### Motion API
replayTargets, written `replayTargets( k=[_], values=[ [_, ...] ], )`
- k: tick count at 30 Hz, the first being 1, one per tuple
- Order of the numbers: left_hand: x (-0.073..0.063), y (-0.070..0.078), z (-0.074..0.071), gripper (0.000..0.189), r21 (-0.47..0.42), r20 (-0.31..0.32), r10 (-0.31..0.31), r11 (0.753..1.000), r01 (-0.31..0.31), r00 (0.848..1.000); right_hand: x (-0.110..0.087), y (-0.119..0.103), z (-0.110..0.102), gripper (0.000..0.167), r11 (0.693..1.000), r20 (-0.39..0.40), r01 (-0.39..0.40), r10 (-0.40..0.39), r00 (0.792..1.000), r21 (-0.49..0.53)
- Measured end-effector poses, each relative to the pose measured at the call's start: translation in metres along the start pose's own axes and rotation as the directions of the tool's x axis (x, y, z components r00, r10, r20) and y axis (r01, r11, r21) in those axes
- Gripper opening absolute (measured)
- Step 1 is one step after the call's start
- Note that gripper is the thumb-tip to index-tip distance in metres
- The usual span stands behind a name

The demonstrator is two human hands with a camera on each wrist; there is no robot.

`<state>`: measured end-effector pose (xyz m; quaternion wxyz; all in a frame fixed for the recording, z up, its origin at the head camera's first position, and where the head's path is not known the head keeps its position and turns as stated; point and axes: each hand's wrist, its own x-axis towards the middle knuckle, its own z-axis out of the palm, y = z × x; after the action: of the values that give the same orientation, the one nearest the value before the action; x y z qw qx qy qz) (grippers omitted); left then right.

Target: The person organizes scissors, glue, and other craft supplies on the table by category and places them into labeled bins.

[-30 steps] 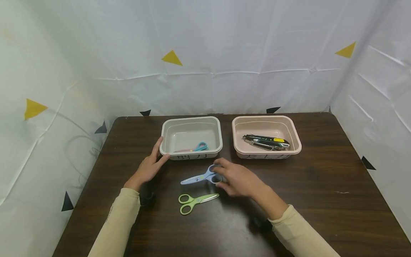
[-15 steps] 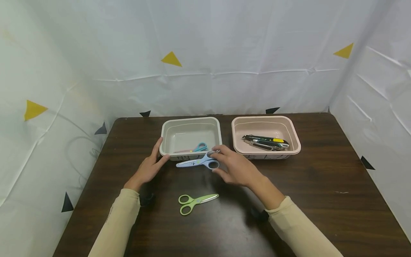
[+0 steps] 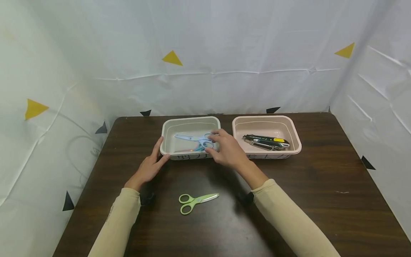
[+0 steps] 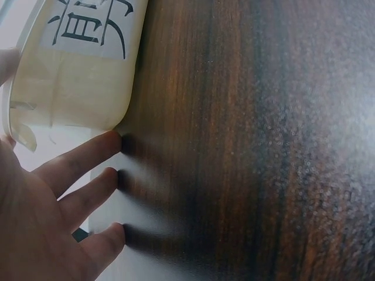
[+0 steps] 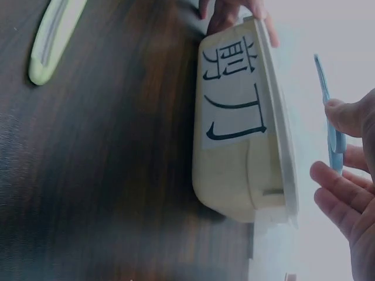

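Note:
My right hand (image 3: 228, 150) holds light blue scissors (image 3: 187, 138) by the handles, thumb and fingers pinching them. They hang over the white bin (image 3: 189, 120), blades pointing left; in the right wrist view the blue scissors (image 5: 334, 137) appear edge-on, above the bin's rim. Inside that bin lies a pair with pink blades and teal handles (image 3: 183, 150), partly hidden by the blue pair. My left hand (image 3: 147, 171) rests at the bin's front left corner, thumb on the front and fingers spread along its side. Dark characters mark the bin's front label (image 5: 234, 93).
To the right stands a pink bin (image 3: 266, 120) with several black and silver utility knives (image 3: 266, 142) in it. Green scissors (image 3: 196, 200) lie on the dark wooden table (image 3: 321, 200) in front of the white bin. White sheeting (image 3: 212, 46) encloses the back and sides.
My right hand has lifted the light blue scissors from the table and carried them forward, over the front rim of the white bin. The left hand has stayed at the bin's corner.

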<state>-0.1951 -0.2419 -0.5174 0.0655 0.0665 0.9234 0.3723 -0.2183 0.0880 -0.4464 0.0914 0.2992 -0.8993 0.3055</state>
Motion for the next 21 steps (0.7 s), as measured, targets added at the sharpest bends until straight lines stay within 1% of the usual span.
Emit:
replayTargets(
  k=[7,11,14,21],
  values=[
    [0.001,-0.001,0.0,0.074,0.006,0.002,0.001,1.0,-0.001,1.0,0.015,0.005,0.009,0.044,0.997,0.052,-0.083,0.083,0.995,-0.006],
    [0.0,-0.001,0.0,0.074,0.0,0.005,0.002,1.0,-0.002,1.0,0.023,0.008,0.014,0.044,0.995,0.084,-0.096,0.098,0.992,-0.02],
    [0.0,-0.001,0.0,0.074,-0.001,0.006,0.005,1.0,-0.005,1.0,0.028,0.009,0.018,0.043,0.993,0.117,-0.1,0.106,0.987,-0.054],
    [0.001,-0.003,0.001,0.074,0.003,-0.001,0.008,1.0,-0.008,1.0,0.038,0.007,0.026,0.043,0.98,0.204,-0.118,0.15,0.967,-0.161]
  ],
)
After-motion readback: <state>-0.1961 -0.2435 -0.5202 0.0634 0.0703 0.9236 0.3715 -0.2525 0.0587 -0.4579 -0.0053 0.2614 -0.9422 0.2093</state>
